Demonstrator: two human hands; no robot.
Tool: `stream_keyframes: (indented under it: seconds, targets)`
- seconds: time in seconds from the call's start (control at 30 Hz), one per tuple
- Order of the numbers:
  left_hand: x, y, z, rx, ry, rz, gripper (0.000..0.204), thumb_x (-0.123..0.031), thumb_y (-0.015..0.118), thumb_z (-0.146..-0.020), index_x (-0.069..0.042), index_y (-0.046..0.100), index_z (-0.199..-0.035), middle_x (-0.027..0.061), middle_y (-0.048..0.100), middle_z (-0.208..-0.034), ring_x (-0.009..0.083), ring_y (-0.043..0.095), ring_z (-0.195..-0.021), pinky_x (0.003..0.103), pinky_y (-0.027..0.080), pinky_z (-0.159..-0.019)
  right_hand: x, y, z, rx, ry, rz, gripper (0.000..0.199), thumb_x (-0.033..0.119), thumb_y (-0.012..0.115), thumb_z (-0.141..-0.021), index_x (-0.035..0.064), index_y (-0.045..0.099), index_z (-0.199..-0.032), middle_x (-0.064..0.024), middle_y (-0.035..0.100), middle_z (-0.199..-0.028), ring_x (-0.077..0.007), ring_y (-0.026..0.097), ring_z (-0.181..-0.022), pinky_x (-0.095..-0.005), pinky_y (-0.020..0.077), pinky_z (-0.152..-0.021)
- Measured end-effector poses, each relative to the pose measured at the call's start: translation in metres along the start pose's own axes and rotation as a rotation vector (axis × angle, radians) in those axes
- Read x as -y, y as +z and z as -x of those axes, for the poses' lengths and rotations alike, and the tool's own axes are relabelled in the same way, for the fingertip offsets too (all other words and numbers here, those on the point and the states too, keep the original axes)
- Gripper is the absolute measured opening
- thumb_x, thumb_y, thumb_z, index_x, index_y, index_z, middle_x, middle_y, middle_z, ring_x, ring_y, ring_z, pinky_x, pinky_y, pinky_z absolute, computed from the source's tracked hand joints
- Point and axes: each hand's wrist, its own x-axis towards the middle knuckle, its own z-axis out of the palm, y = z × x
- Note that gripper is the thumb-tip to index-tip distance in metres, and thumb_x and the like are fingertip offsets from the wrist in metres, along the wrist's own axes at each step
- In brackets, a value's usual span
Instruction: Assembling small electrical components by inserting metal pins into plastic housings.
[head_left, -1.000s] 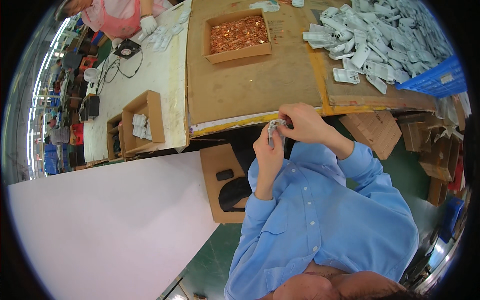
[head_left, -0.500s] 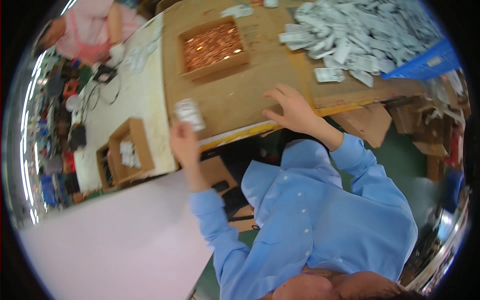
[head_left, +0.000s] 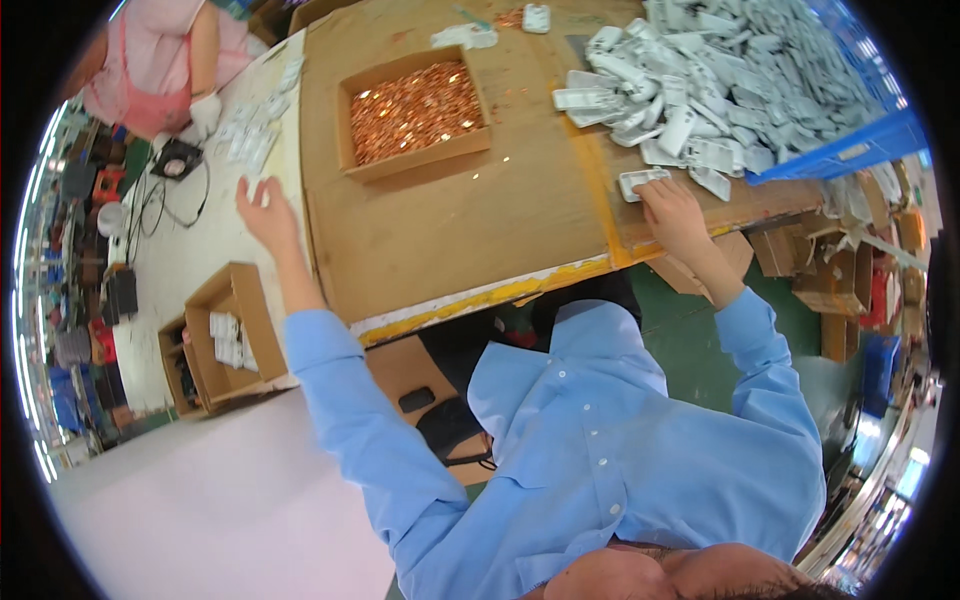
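My right hand (head_left: pixel 677 217) reaches to the right part of the bench, its fingers closed on the near edge of a white plastic casing (head_left: pixel 640 181). That casing lies just in front of a big pile of similar white casings (head_left: pixel 690 100). My left hand (head_left: pixel 268 218) is over the white table on the left, fingers apart and holding nothing. Just beyond it, several white pieces (head_left: pixel 245 140) lie in loose rows. A cardboard box (head_left: pixel 420 160) full of small copper-coloured metal parts (head_left: pixel 415 110) stands between my hands, farther back.
A blue crate (head_left: pixel 850 155) lies tilted at the right of the pile. At the left, an open carton (head_left: pixel 262 335) holds white parts. Across the white table a person in pink (head_left: pixel 150 70) works with a gloved hand (head_left: pixel 206 112), near a small black device (head_left: pixel 177 158) with cables.
My left hand has moved left and away from me, and the white casing it held is out of it. My right hand has moved right and taken hold of a casing before the pile.
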Motion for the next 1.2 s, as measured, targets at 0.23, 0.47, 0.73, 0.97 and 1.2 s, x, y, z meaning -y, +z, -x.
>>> stream_keyframes:
  seconds: [0.23, 0.47, 0.73, 0.97, 1.2]
  targets:
    - [-0.144, -0.022, 0.193, 0.738, -0.326, 0.351, 0.035, -0.029, 0.051, -0.099, -0.001, 0.056, -0.120, 0.0053, 0.065, -0.094, 0.0109, 0.060, -0.079, 0.026, 0.050, -0.067, 0.083, -0.033, -0.022, -0.073, -0.481, -0.356, 0.028, 0.007, 0.066, -0.069, 0.0076, 0.061, -0.097, -0.0063, 0.061, -0.090, -0.0254, 0.060, -0.089, -0.0371, 0.0477, -0.078]
    - [-0.121, -0.041, 0.245, 0.671, -0.871, 0.888, 0.038, -0.020, 0.054, -0.097, 0.004, 0.052, -0.126, 0.0094, 0.063, -0.112, 0.0137, 0.060, -0.101, 0.026, 0.049, -0.083, 0.173, -0.020, -0.064, -0.209, -0.934, -0.504, 0.024, 0.012, 0.063, -0.075, 0.0092, 0.063, -0.099, -0.0043, 0.063, -0.102, -0.0232, 0.059, -0.102, -0.0363, 0.0493, -0.087]
    - [-0.103, -0.100, 0.266, 0.305, -0.933, 0.907, 0.038, -0.007, 0.055, -0.094, 0.003, 0.046, -0.129, 0.0144, 0.065, -0.104, 0.0162, 0.065, -0.079, 0.026, 0.053, -0.065, 0.127, 0.018, -0.249, -0.041, -0.350, -0.306, 0.015, 0.012, 0.058, -0.090, 0.0067, 0.063, -0.104, -0.0098, 0.063, -0.101, -0.0294, 0.060, -0.099, -0.0378, 0.0495, -0.084]
    - [-0.111, -0.095, 0.278, 0.338, -0.994, 0.921, 0.037, -0.010, 0.057, -0.094, 0.003, 0.048, -0.127, 0.0133, 0.066, -0.102, 0.0151, 0.065, -0.077, 0.027, 0.054, -0.064, 0.110, 0.081, -0.320, 0.271, -0.502, 0.056, 0.019, 0.008, 0.056, -0.086, 0.0088, 0.066, -0.103, -0.0108, 0.065, -0.103, -0.0302, 0.062, -0.102, -0.0426, 0.0510, -0.086]
    - [-0.098, -0.090, 0.275, 0.351, -0.967, 0.920, 0.036, -0.011, 0.057, -0.095, 0.004, 0.048, -0.127, 0.0109, 0.066, -0.102, 0.0154, 0.066, -0.080, 0.028, 0.055, -0.073, 0.119, 0.077, -0.331, 0.329, -0.566, 0.228, 0.014, 0.004, 0.058, -0.080, 0.0053, 0.065, -0.093, -0.0152, 0.066, -0.096, -0.0337, 0.063, -0.097, -0.0439, 0.0523, -0.081]
